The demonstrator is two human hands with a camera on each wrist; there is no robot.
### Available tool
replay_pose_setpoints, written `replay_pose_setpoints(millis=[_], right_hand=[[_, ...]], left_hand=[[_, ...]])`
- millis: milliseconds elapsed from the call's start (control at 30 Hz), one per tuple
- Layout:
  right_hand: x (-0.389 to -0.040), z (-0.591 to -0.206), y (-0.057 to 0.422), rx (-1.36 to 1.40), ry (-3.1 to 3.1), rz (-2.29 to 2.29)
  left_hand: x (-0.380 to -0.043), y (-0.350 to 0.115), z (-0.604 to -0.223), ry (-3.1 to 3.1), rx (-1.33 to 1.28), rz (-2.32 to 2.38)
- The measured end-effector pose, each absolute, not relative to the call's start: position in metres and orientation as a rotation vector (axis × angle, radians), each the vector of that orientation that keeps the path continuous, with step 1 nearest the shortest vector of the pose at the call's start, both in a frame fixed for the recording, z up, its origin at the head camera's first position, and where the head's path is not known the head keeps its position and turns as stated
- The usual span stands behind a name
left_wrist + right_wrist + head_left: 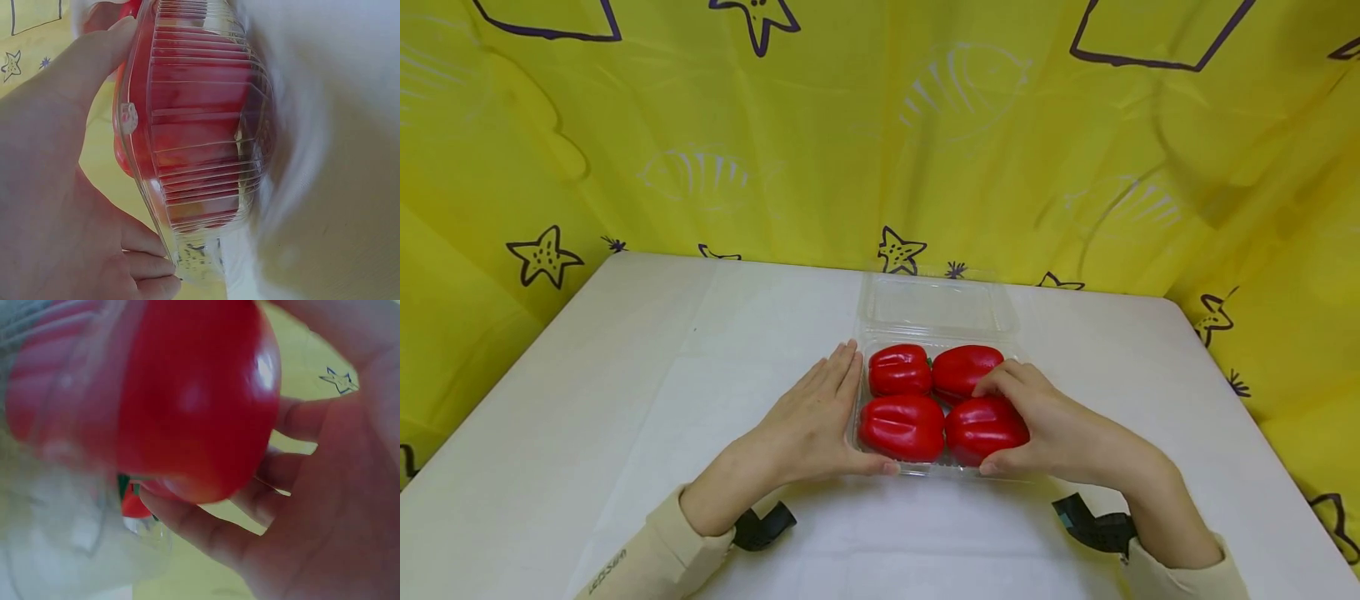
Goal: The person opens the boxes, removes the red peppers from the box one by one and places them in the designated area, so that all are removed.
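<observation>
Several red bell peppers sit in a clear plastic clamshell box (925, 470), two in the back and two in front. Curved around the front right bell pepper (981, 429), my right hand (1060, 425) grips it, thumb at its near side and fingers over its far side. In the right wrist view that bell pepper (200, 400) rests partly behind the box's ribbed wall. My left hand (812, 421) lies along the box's left side with straight fingers, its thumb at the front edge. The left wrist view shows the thumb and fingers touching the rim of the box (156, 125).
The box's clear lid (936, 304) lies folded back behind it, near the far edge. A white-covered table (587, 400) spreads around the box. A yellow curtain (820, 142) with drawn stars and fish hangs along the back and sides.
</observation>
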State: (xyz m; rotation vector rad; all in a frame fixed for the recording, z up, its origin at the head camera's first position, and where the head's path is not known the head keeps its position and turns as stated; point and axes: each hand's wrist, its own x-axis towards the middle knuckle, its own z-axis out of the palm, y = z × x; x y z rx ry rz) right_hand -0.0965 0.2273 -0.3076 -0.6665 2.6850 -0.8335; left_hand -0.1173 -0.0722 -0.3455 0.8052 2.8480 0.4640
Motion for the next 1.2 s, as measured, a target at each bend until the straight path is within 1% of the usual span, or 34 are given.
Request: replay_pose_setpoints(millis=[367, 833, 1200], right_hand=[[-0.097, -0.311, 0.224, -0.770, 2.776, -0.779], [-0.095, -0.299, 0.235, -0.735, 2.715, -1.005], [-0.093, -0.291, 0.246, -0.716, 2.777, -0.962]], left_hand=[[-0.117, -0.076, -0.341, 2.840, 0.780, 0.455], [-0.117, -0.075, -0.341, 2.849, 0.783, 0.456], [-0.115, -0.076, -0.340, 2.841, 0.787, 0.518]])
